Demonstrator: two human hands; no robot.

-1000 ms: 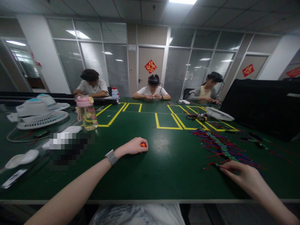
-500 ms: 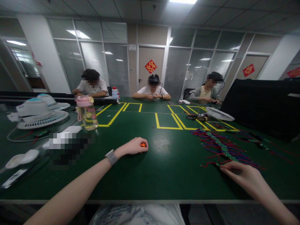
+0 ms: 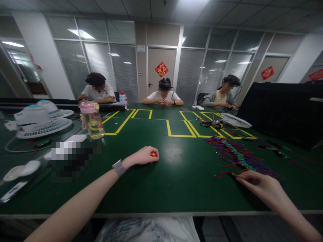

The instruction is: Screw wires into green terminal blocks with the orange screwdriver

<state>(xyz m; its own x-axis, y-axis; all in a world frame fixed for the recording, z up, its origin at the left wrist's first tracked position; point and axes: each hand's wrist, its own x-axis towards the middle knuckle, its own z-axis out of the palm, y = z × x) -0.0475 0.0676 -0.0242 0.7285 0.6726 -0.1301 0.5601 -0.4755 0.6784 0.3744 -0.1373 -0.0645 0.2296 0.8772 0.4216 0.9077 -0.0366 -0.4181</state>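
My left hand point(image 3: 144, 156) is closed and rests on the green table point(image 3: 176, 188). A small round orange object point(image 3: 153, 154) shows between its thumb and fingers; its kind I cannot make out. Over on the right, my right hand point(image 3: 258, 182) pinches the end of a small green circuit board point(image 3: 233, 174) between thumb and fingertips. Red wires trail from this board to the left on the tabletop. Just beyond it lies a long row of similar circuit boards point(image 3: 237, 153) with red and blue wires spreading out on both sides.
A pink-lidded water bottle point(image 3: 93, 121), white fans point(image 3: 42, 122) and a white spoon-shaped part point(image 3: 22, 170) stand or lie on the left. Yellow tape point(image 3: 181, 136) marks the far half. A black box-like panel point(image 3: 282, 114) stands at right. Three people sit across the table.
The view has shifted slightly. Both hands keep nearly the same place and grip, the right still pinching the circuit board.
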